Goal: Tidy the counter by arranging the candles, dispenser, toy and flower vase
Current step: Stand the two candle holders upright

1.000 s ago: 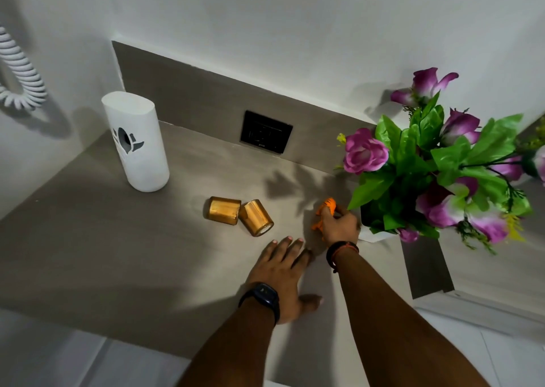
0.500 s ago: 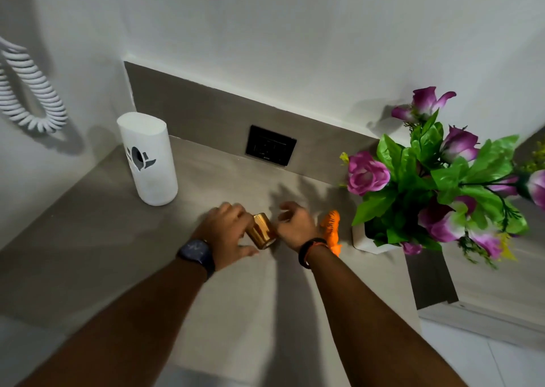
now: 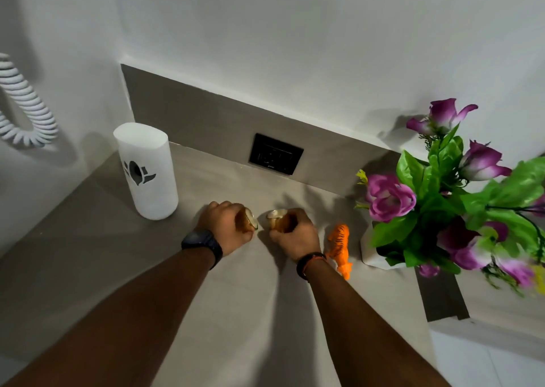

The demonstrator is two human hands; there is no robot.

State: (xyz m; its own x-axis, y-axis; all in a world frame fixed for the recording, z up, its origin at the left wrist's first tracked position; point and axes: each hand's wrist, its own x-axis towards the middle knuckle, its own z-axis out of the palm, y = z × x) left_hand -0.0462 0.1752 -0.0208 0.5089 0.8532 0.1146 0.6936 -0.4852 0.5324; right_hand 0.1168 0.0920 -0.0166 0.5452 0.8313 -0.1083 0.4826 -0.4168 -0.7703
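Here, a coiled white cord (image 3: 28, 112) hangs on the wall at far left, and the white dispenser (image 3: 146, 169) stands upright on the counter (image 3: 88, 268), left of the left hand (image 3: 225, 227). That hand's fingers (image 3: 240, 224) are curled around one gold candle (image 3: 250, 221). Just beside it, the right hand (image 3: 295, 233) grips the other candle (image 3: 275, 218), fingers closed around it. Right of those fingers lies the orange tiger toy (image 3: 339, 248), then the white flower vase (image 3: 373, 257) with purple flowers (image 3: 389, 198).
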